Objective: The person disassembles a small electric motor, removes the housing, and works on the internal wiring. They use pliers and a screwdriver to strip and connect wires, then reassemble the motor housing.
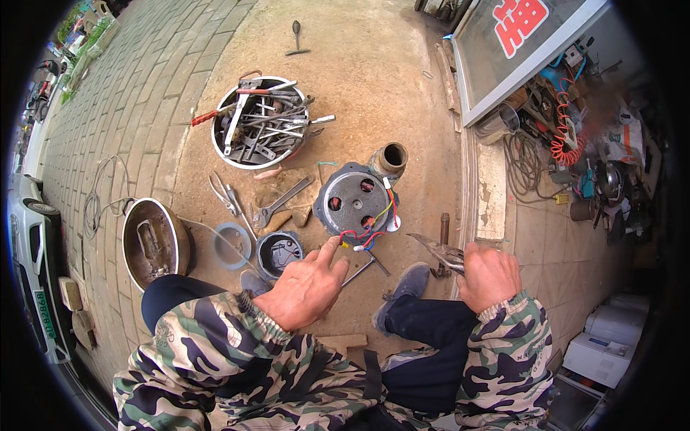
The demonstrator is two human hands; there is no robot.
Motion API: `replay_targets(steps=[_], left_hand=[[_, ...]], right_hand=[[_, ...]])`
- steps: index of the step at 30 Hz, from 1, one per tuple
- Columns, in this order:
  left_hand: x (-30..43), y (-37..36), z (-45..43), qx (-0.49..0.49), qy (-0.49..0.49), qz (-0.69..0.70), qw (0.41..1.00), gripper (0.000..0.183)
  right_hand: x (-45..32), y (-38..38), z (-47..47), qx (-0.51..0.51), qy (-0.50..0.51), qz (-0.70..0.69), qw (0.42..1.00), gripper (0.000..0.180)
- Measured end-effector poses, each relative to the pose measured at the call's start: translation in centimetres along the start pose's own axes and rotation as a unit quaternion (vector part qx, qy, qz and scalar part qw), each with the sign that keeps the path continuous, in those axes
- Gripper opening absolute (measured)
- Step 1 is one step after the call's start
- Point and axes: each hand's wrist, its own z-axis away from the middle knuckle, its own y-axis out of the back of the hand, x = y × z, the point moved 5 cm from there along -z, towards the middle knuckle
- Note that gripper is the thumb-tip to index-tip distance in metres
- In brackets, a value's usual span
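Observation:
In front of me stands a round grey motor or pump body (353, 199) with three holes in its top face. Red, yellow and blue wires (372, 235) with white and yellow end connectors hang over its near side. My left hand (307, 285) reaches to these wires, index finger extended beside a yellow connector (344, 244) and thumb apart; whether the finger touches it is hard to tell. My right hand (489, 276) grips long-jawed pliers or snips (439, 251), jaws pointing left. Below my left fingers sits an open round housing (279, 253) with wires inside.
A metal basin (261, 124) full of tools stands beyond, a brown-stained basin (153, 242) at left. An adjustable wrench (283, 202), pliers (225, 196), a translucent disc (232, 242), a T-handle tool (366, 266) and a hammer (444, 242) lie around. A glass door (501, 64) stands right.

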Motion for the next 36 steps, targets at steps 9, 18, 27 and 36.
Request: replay_targets(steps=[9,18,27,36], left_hand=[[0.1,0.1,0.0,0.005,-0.001,-0.004,1.0,0.051],[0.2,-0.2,-0.2,0.01,-0.005,-0.015,1.0,0.05],[-0.3,-0.1,0.0,0.008,0.001,-0.017,1.0,0.05],[-0.4,0.6,0.3,0.008,-0.002,0.004,1.0,0.063]], right_hand=[[0.1,-0.2,0.0,-0.006,0.001,0.002,1.0,0.029],[0.2,0.0,0.1,-0.005,0.0,0.001,1.0,0.029],[-0.3,0.1,-0.2,-0.005,0.002,-0.001,1.0,0.027],[-0.1,0.1,-0.3,0.069,0.044,-0.037,0.996,0.013]])
